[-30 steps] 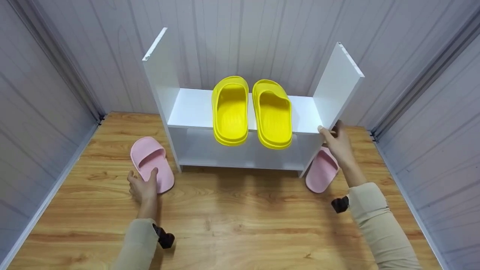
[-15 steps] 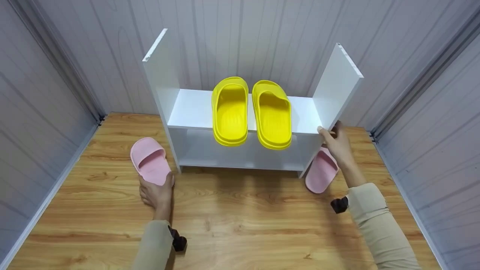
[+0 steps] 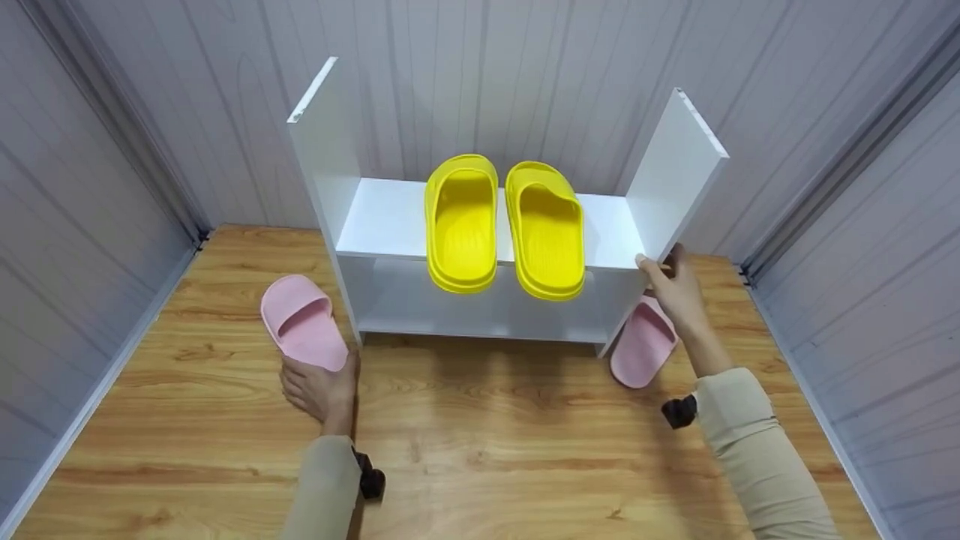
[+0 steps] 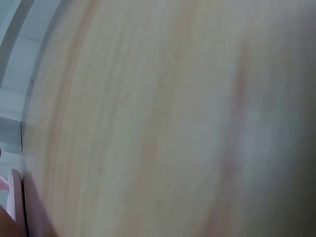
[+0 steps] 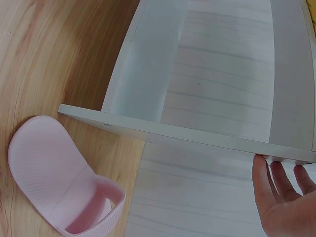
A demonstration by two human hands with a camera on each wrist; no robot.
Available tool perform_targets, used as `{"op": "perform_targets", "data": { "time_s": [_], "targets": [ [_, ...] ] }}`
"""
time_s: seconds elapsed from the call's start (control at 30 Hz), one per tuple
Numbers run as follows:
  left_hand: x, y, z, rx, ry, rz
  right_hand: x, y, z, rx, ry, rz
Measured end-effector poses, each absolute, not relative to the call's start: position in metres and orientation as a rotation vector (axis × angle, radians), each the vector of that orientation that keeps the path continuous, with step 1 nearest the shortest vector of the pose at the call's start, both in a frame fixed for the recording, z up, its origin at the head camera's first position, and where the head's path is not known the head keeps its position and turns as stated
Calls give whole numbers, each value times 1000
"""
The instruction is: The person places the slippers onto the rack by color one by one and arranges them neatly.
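Note:
A pink slipper (image 3: 304,324) lies on the floor left of the white shelf (image 3: 382,225). My left hand (image 3: 322,386) holds its heel, thumb at the right side and fingers around the left. Only a sliver of pink slipper shows at the lower left edge of the left wrist view. My right hand (image 3: 675,296) grips the shelf's right side panel (image 3: 679,169), thumb at the front edge and fingertips (image 5: 260,165) against the outer face. Beneath that hand lies the other pink slipper (image 5: 54,173), right of the shelf. Two yellow slippers (image 3: 461,225) stand on the upper board, heels overhanging its front.
Wood floor (image 3: 480,450) spreads before the shelf. A panelled wall (image 3: 525,75) rises behind it, with more walls left and right. The lower board (image 3: 480,319) sits near the floor. Black wrist cameras (image 3: 679,411) ride on both sleeves.
My left hand has moved right from the slipper's left side and taken hold of its heel. The right hand stays on the shelf panel, and the yellow slippers have not moved.

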State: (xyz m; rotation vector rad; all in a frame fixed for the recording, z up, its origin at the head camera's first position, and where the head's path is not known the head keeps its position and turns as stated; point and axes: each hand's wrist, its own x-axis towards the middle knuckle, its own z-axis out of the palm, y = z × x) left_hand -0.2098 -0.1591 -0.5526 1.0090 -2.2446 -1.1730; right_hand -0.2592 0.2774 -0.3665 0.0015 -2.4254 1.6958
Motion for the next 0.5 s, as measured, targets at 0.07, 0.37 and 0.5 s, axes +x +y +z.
{"op": "perform_targets", "data": {
  "time_s": [0.07,0.37,0.5],
  "targets": [
    [-211,-158,-553,1028,-2271,-1138,-259,277,-366,-6,-2434,1696],
    [-213,-157,-555,1070,-2353,-1076,-260,279,-368,4,-2407,1722],
    [-214,-157,-555,1077,-2347,-1051,-261,279,-369,21,-2390,1735]
  ]
}}
